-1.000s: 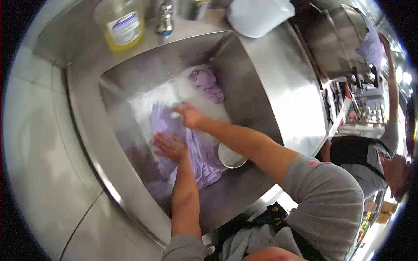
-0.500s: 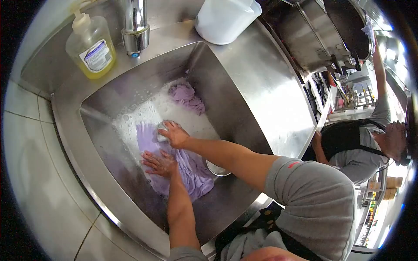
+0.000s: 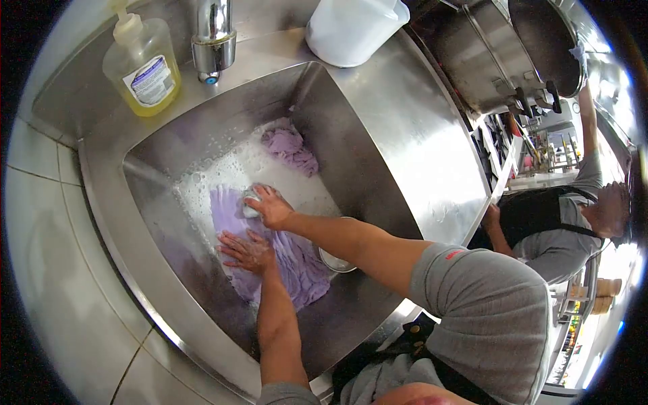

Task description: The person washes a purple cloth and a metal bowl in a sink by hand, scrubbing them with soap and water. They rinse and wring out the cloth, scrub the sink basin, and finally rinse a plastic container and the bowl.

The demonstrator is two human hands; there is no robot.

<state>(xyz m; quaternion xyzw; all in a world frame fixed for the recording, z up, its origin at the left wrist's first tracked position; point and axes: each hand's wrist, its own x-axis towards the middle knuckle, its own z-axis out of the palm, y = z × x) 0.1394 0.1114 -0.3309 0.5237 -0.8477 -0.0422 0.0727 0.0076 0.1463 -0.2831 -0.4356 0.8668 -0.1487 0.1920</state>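
My left hand lies flat on the lavender cloth, fingers spread, gripping nothing. Just beyond it, my right hand is curled over a pale lump, pressed to the same cloth; whether that is soap or a scrubber, I can't tell. The cloth is spread under both hands and bunched into folds on the near side of my left palm, all inside the steel sink. Past my right fingertips lie white suds and a second, crumpled lavender cloth; a round metal rim shows below my right forearm.

To rub well, I judge, my left palm should pin the fabric taut, my strokes should run away from it with even pressure, and my grip must be firm, since a wet lump could slip.
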